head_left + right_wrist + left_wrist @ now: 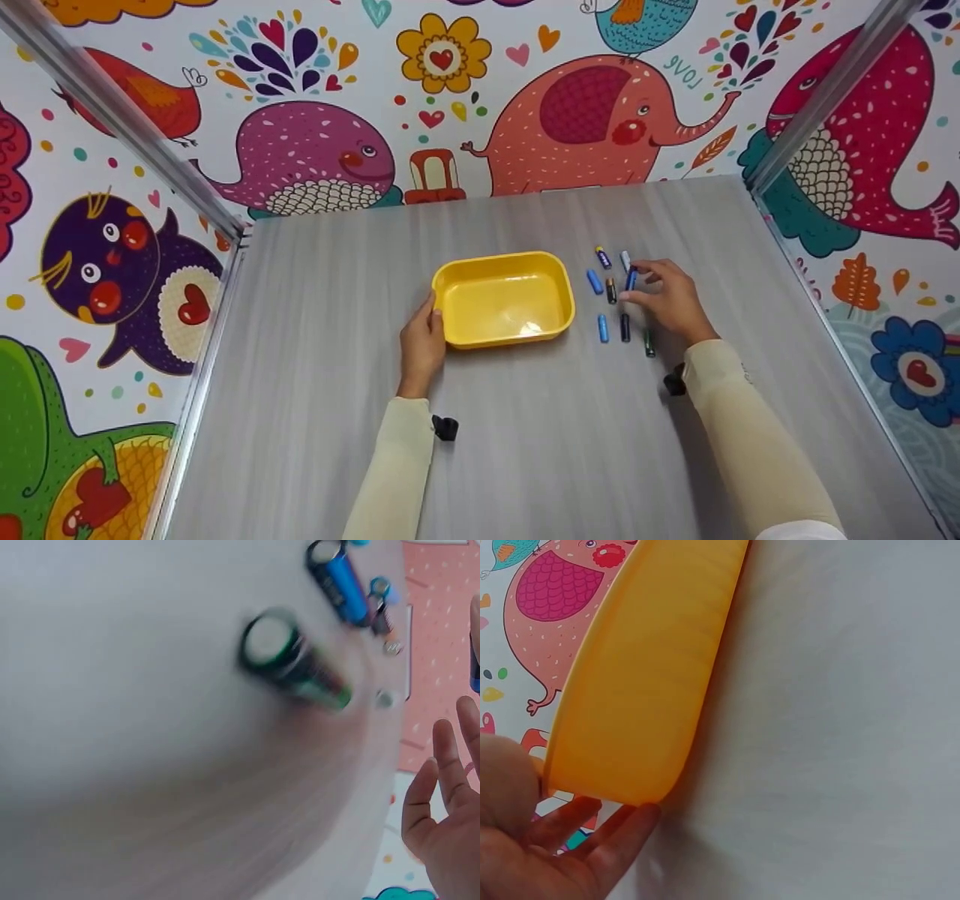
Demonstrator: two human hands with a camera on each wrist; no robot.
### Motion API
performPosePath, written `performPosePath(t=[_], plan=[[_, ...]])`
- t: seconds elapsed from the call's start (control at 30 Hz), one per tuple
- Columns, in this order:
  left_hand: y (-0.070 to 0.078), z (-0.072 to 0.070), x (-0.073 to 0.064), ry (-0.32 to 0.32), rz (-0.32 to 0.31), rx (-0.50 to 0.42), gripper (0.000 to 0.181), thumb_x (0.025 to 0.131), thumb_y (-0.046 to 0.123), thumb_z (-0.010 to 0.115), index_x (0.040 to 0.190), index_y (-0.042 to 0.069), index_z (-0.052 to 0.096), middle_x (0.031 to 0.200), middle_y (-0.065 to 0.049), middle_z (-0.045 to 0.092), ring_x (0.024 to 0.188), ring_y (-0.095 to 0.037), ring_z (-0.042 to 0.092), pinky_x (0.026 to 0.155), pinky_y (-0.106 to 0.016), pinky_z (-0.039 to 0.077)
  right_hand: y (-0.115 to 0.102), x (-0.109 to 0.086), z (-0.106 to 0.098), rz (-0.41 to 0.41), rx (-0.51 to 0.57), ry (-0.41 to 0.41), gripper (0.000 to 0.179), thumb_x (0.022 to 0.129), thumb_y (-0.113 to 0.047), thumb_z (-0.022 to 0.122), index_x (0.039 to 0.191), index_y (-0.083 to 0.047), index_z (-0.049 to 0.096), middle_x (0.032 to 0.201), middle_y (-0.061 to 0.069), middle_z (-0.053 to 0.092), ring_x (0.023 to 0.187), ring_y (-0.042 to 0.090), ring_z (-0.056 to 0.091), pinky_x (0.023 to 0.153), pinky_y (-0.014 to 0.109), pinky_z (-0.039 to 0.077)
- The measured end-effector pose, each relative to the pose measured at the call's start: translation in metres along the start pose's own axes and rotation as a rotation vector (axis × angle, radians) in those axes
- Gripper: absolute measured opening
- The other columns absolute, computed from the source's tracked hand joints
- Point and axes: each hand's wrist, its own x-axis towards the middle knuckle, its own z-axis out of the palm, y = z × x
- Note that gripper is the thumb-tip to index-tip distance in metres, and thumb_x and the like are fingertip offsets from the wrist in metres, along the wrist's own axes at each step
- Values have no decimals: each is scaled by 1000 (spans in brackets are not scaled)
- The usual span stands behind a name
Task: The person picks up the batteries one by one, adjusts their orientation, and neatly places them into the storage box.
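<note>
A yellow plastic tray (502, 341) rests on the table with nothing in it. My left hand (422, 346) grips its left end, thumb at the rim and fingers against the outer wall, as the left wrist view shows. To the tray's right, my right hand (673, 301) pinches a blue battery (631, 280) between thumb and forefinger. Around that hand lie a purple-and-yellow battery (603, 257), a whitish battery (625, 260), a black-and-copper battery (611, 290) and a dark blue battery (625, 328). Nearest the wrist is a green-and-black battery (292, 660).
Two lighter blue batteries, one upper (595, 281) and one lower (603, 328), lie between the tray and the right hand. The grey table (322, 360) is bordered by metal rails (199, 352) and printed cartoon walls (315, 150).
</note>
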Motion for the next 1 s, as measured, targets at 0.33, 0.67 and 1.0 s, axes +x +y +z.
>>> performPosePath(t=[0.33,0.67,1.0], plan=[[0,1,-1,4,-8,2,46,108,16,51,154,10,47,155,-7,51,143,-23,48,118,-43,41,-32,5,17,-51,29,4,67,81,-39,84,142,-22,61,130,8,60,117,32,58,97,51,57],[-2,2,0,27,20,6,46,107,15,53,152,10,49,153,-9,53,141,-25,51,116,-43,43,-61,12,37,-132,79,-7,61,82,-33,85,139,-21,63,126,8,62,112,35,63,98,51,57],[-2,1,0,25,32,2,45,107,14,52,152,7,49,153,-12,52,142,-26,49,116,-44,43,-86,18,57,-168,124,-23,58,81,-24,88,135,-17,66,121,7,63,107,28,62,99,52,56]])
